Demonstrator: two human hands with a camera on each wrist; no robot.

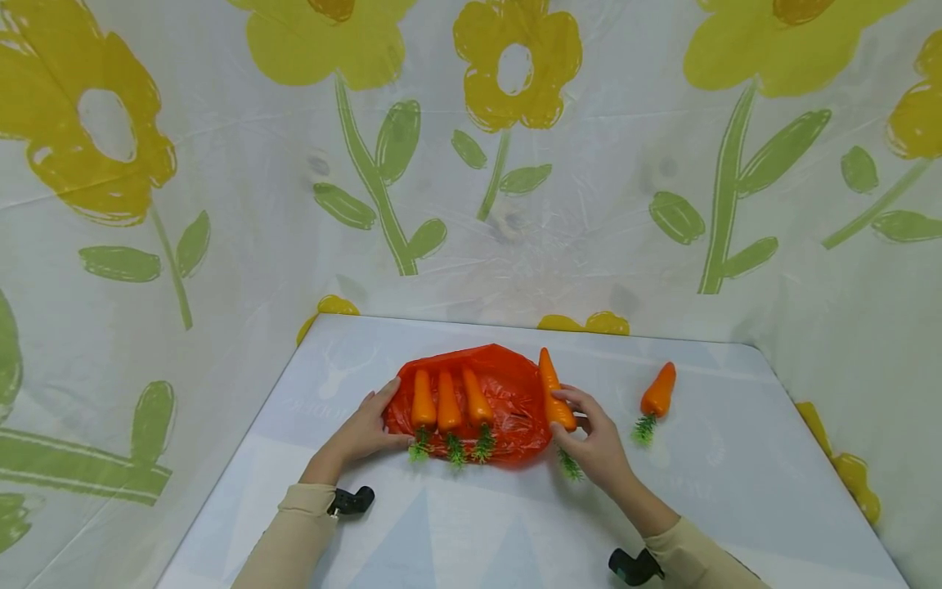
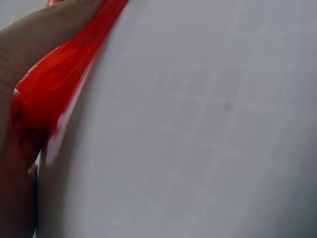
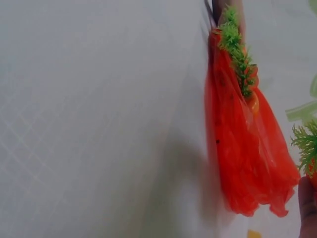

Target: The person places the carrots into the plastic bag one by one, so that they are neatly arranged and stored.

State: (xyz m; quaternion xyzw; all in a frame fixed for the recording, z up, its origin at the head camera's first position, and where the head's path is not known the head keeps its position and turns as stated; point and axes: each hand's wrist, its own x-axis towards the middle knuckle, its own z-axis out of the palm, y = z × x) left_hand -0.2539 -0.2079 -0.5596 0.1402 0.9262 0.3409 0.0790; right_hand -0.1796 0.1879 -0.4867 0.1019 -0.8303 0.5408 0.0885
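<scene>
A red plastic bag [image 1: 518,401] lies spread on the table, with three orange toy carrots [image 1: 449,402] side by side on it, green tops toward the person. My left hand [image 1: 365,433] grips the bag's left edge; in the left wrist view the thumb lies over the red plastic [image 2: 62,82] and fingers curl beside it. At the bag's right edge my right hand [image 1: 598,450] holds another toy carrot [image 1: 550,380], tip pointing away and leafy top hanging below the fingers. That leafy top [image 3: 309,144] shows at the right wrist view's edge, beside the bag [image 3: 237,148].
One more toy carrot [image 1: 658,391] lies on the table to the right of my right hand. The pale patterned table [image 1: 471,540] ends at a flower-printed curtain [image 1: 589,245] behind and at both sides. Black wrist cameras [image 1: 355,500] sit on both sleeves.
</scene>
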